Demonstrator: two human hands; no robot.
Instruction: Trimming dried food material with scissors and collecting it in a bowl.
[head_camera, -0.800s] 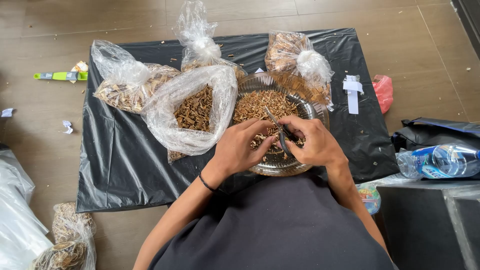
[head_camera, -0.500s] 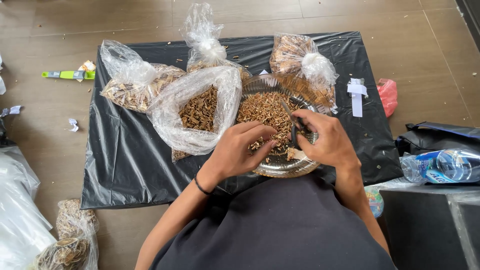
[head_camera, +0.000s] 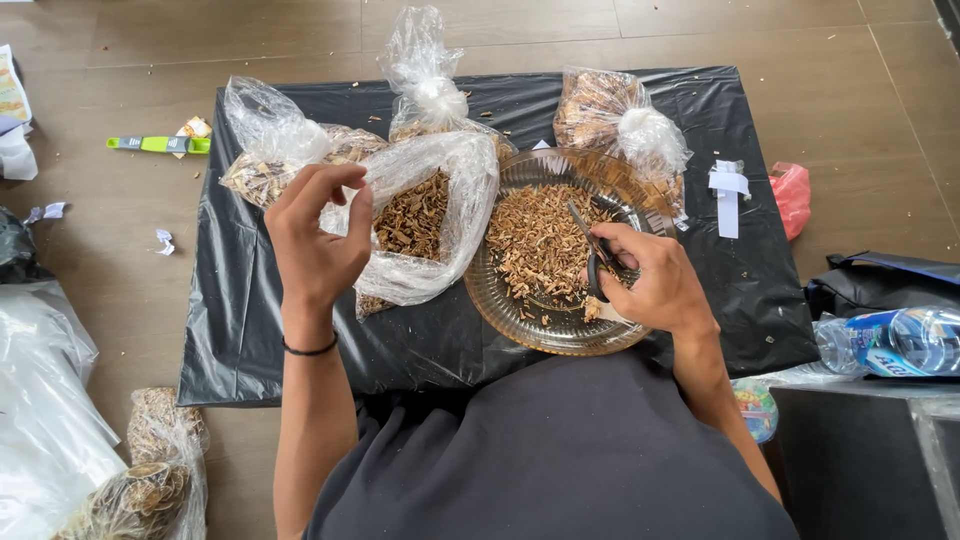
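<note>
The scissors (head_camera: 592, 250) lie in the right hand (head_camera: 652, 285), whose fingers are closed through the black handles; the blades point up and left over the clear glass bowl (head_camera: 520, 325) and look nearly closed, with nothing between them that I can see. The bowl stands on the black plastic sheet (head_camera: 250, 320), just in front of the person, and is filled with brown cut pieces of some dried plant (head_camera: 535, 245).

The left hand (head_camera: 315, 235) is lifted above the sheet, to the left of the open clear bag (head_camera: 440, 225) of longer dried pieces. Its fingers are curled, the thumb near the fingertips; I cannot tell if a small piece is pinched there.

By my judgement, the work stands between two cuts: one piece is finished and a new one is needed. The next move asks the left hand to take a piece from the open bag and hold it above the bowl, fingers away from the blades.

Behind stand three knotted bags (head_camera: 620, 125) of similar material.
</note>
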